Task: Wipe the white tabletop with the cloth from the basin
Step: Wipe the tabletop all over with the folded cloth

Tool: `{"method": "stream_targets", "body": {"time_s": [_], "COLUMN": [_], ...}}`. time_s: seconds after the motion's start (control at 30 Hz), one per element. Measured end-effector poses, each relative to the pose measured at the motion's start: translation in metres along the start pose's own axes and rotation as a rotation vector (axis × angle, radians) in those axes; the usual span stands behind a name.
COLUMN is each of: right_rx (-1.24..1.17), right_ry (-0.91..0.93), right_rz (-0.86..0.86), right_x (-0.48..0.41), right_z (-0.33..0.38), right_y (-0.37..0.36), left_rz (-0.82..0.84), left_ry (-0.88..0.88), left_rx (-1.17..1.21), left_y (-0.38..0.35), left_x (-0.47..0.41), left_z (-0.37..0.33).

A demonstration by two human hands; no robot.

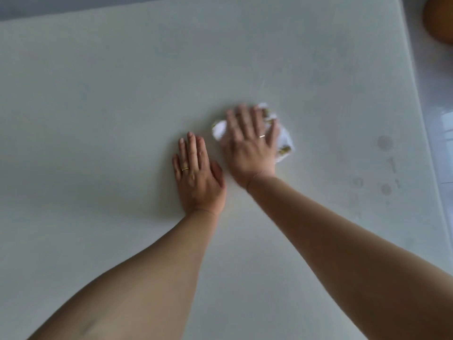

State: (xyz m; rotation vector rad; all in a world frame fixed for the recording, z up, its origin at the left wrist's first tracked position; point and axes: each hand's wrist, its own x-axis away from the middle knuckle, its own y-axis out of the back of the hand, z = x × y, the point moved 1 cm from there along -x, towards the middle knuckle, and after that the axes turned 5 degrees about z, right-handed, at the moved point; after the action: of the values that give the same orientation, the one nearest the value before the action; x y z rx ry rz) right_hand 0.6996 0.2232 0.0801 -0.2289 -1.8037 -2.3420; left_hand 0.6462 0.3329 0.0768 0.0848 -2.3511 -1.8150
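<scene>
The right hand (250, 141), fingers spread, presses flat on a crumpled white cloth with gold print (284, 146). The left hand (196, 173) lies flat and open on the smooth white tabletop (98, 119), just beside it.

Two hands — left hand (197, 173), right hand (250, 143) — one cloth (285, 141), one tabletop (110, 94), two rings.

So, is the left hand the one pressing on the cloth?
No, the left hand lies flat on the bare tabletop; the right hand covers the cloth.

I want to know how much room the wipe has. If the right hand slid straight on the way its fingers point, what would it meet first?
Nothing, seemingly: beyond the right hand and cloth, only bare tabletop up to its far edge.
</scene>
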Motion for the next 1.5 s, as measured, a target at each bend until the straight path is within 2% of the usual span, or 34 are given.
{"method": "stream_targets", "body": {"time_s": [0.07,0.1,0.17,0.2,0.3,0.37,0.4,0.43,0.47,0.53,0.6,0.67,0.7,0.8,0.9,0.97,1.03,1.1,1.17,1.23,1.3,1.4,1.43,1.5], "right_rx": [0.109,0.150,0.207,0.196,0.072,-0.009,-0.045,-0.069,-0.067,0.010,0.116,0.209,0.215,0.075,-0.039,-0.069,-0.013,0.091,0.192,0.183,0.092,-0.007,-0.037,-0.027], "right_ry": [0.343,0.448,0.487,0.408,-0.037,-0.313,-0.396,-0.401,-0.308,0.041,0.334,0.453,0.408,-0.016,-0.326,-0.280,-0.022,0.258,0.405,0.290,0.019,-0.310,-0.322,-0.132], "right_rz": [0.101,0.127,0.104,0.070,-0.010,-0.055,-0.071,-0.078,-0.066,0.017,0.100,0.109,0.092,0.026,-0.024,-0.045,-0.028,0.058,0.079,0.041,-0.007,-0.059,-0.066,-0.052], "right_x": [0.009,0.002,-0.017,-0.028,-0.057,-0.066,-0.066,-0.064,-0.059,-0.043,-0.044,-0.061,-0.071,-0.094,-0.102,-0.098,-0.089,-0.092,-0.109,-0.130,-0.149,-0.161,-0.159,-0.147], "right_z": [0.006,-0.006,-0.042,-0.062,-0.110,-0.095,-0.077,-0.057,-0.035,-0.003,-0.014,-0.049,-0.067,-0.104,-0.074,-0.040,-0.014,-0.019,-0.046,-0.078,-0.097,-0.065,-0.045,-0.005], "right_y": [0.000,0.007,0.022,0.029,0.045,0.042,0.038,0.031,0.022,0.012,0.021,0.035,0.041,0.054,0.045,0.032,0.022,0.028,0.041,0.053,0.061,0.054,0.049,0.033], "left_rz": [-0.012,-0.007,0.003,0.005,0.020,0.027,0.031,0.029,0.019,-0.002,-0.012,-0.012,-0.009,0.014,0.014,0.000,-0.016,-0.009,0.011,0.025,0.033,0.047,0.052,0.049], "left_ry": [-0.001,-0.004,-0.011,-0.013,-0.006,0.008,0.008,0.005,0.002,-0.009,-0.067,-0.142,-0.171,-0.216,-0.167,-0.137,-0.134,-0.130,-0.134,-0.132,-0.125,-0.119,-0.118,-0.117], "left_rx": [0.011,0.017,0.010,0.001,-0.023,-0.028,-0.027,-0.024,-0.019,-0.004,0.014,0.021,0.019,-0.017,-0.031,-0.028,-0.026,-0.012,-0.007,-0.007,-0.003,-0.003,-0.002,-0.010], "left_y": [-0.001,-0.001,-0.001,-0.001,-0.001,0.000,0.001,0.002,0.004,0.008,0.014,0.018,0.019,0.015,0.006,0.003,0.004,0.006,0.006,0.006,0.006,0.006,0.007,0.009], "left_x": [0.000,-0.001,-0.001,-0.001,0.000,0.000,0.000,-0.001,-0.002,-0.009,-0.023,-0.044,-0.056,-0.090,-0.110,-0.111,-0.109,-0.109,-0.110,-0.111,-0.111,-0.112,-0.112,-0.112], "left_z": [-0.001,0.000,0.002,0.002,0.001,0.001,0.001,0.000,-0.002,-0.009,-0.017,-0.024,-0.026,-0.027,-0.023,-0.021,-0.021,-0.022,-0.022,-0.022,-0.023,-0.024,-0.024,-0.024]}}
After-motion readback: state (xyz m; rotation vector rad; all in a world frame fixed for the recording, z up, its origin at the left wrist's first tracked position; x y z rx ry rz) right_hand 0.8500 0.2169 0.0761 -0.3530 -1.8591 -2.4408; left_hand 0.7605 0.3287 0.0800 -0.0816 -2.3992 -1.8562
